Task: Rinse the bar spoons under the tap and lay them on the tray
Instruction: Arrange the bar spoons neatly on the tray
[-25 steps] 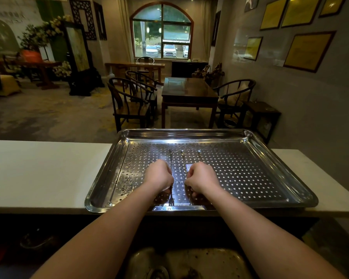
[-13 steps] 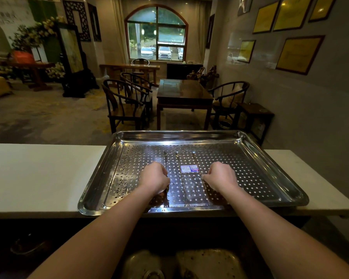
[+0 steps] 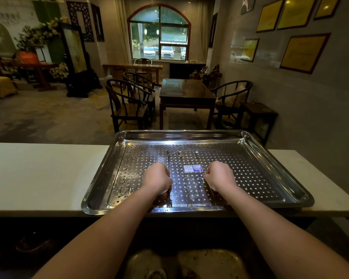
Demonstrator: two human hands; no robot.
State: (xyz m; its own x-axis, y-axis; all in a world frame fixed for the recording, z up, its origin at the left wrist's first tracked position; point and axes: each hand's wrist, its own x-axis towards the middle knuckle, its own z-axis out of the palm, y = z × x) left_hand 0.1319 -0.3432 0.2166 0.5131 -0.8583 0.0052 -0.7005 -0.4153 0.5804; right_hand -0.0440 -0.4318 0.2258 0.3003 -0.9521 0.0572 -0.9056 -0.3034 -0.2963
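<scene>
The left hand [image 3: 157,177] and right hand [image 3: 220,175] are curled knuckles-up over the perforated steel tray [image 3: 270,158], so their fingers are hidden; whether either one pinches a spoon cannot be told. Three bar spoons lie side by side on the tray floor, handles running toward the person: the left spoon [image 3: 168,158] passes beside the left hand, the middle spoon [image 3: 182,174] lies bare between the hands, and the right spoon [image 3: 198,158] slips under the right hand. They are thin, dark and twisted, with small bowls at the far ends. A blue label [image 3: 192,168] sits beside the middle spoon. The sink [image 3: 210,262] below is dim and cut off by the frame.

The scene is seen from one head-worn camera, angled forward and down, apparently close over the tray [image 3: 286,178].
</scene>
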